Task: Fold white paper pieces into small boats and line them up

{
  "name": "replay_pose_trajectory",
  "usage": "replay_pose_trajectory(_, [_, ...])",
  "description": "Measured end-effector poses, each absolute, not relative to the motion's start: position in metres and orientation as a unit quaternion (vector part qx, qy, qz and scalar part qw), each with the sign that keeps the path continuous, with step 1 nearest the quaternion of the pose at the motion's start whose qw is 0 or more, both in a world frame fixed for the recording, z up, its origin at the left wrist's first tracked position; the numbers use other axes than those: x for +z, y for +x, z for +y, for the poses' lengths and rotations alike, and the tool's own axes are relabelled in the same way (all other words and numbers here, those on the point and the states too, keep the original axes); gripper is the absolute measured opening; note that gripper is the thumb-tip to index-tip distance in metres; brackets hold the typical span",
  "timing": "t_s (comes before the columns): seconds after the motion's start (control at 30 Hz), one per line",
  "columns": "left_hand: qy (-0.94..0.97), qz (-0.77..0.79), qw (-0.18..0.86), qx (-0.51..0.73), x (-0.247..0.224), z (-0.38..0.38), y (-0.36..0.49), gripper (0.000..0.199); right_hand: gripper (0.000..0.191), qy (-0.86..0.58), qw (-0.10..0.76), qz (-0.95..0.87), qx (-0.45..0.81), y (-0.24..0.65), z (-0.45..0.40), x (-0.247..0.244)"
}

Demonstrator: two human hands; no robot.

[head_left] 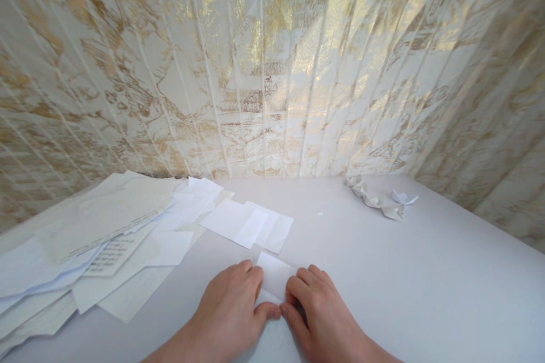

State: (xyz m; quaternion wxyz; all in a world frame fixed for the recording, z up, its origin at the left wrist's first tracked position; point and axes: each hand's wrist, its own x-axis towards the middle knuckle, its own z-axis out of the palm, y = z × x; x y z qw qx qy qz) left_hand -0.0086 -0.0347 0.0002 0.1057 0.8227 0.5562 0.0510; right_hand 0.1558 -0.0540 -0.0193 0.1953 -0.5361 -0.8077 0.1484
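While the left hand and the right hand pinched opposite sides of a small white sheet on the table, thumb tips close together, paper slips lay just beyond that sheet, a paper pile to its left, and folded paper pieces well beyond its right.

The person's bare left hand and bare right hand pinch a small white paper sheet on a smooth white tabletop, well apart from a crumpled, pale-grey paper strip.
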Motion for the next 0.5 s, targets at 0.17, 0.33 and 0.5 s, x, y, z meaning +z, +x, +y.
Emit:
replay_pose_trajectory(0.17, [0.820, 0.559, 0.114, 0.041, 0.0047, -0.0345, -0.0051, 0.022, 0.010, -0.539, 0.195, -0.805, 0.152, 0.1566, -0.0559, -0.0185])
replay_pose_trajectory(0.33, [0.822, 0.559, 0.108, 0.035, 0.0027, -0.0350, -0.0052, 0.025, 0.011, -0.539, 0.191, -0.806, 0.152, 0.1554, -0.0566, -0.0159])
replay_pose_trajectory(0.5, [0.827, 0.545, 0.134, 0.019, 0.0066, -0.0335, -0.0089, 0.022, 0.010, -0.539, 0.192, -0.806, 0.152, 0.1547, -0.0554, -0.0152])
